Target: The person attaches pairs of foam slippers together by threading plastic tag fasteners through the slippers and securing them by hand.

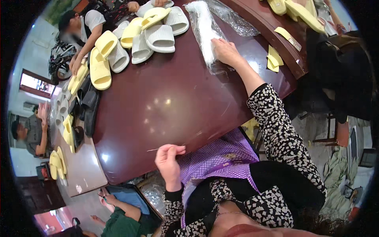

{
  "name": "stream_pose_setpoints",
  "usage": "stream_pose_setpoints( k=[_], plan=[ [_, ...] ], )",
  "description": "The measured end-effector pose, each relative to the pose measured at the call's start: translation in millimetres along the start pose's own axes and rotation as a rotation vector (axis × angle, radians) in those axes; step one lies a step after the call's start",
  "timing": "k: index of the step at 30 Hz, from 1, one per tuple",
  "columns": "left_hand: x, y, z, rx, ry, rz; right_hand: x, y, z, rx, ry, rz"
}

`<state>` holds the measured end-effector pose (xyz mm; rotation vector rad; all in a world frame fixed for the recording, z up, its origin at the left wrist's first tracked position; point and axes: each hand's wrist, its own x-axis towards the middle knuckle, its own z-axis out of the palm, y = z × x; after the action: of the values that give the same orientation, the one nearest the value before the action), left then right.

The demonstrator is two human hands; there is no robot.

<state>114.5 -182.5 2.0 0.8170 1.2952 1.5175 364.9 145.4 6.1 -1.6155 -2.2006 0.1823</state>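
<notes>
Near the table's front edge, my left hand is closed in a pinch. A thin pale strand sticks out to the left of its fingers. Farther off to the right, my right arm reaches across to a long bundle of fine white strands in a clear plastic bag. My right hand has its fingers curled onto the near part of this bundle; the fingertips are partly hidden among the strands. Yellow slippers and grey slippers lie in a group at the far left of the bundle.
The dark red table is glossy. More clear plastic lies behind the bundle, with yellow scraps to its right. Black slippers line the left side. Several other people are around; one person handles slippers at the far left.
</notes>
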Motion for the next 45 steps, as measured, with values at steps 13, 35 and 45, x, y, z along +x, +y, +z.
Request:
stream_pose_setpoints(
  k=[13, 35, 45],
  plan=[
    [-18, 38, -45, -0.306, 0.361, 0.219, -4, -10, -7, -0.038, 0.102, -0.13],
    [12, 43, -2, -0.29, 0.234, 0.218, -127, -202, -3, 1.19, -0.662, -0.457],
    [41, 16, 46, -0.305, -0.025, -0.02, -115, -189, 9, 1.998, -0.685, -0.193]
  ],
)
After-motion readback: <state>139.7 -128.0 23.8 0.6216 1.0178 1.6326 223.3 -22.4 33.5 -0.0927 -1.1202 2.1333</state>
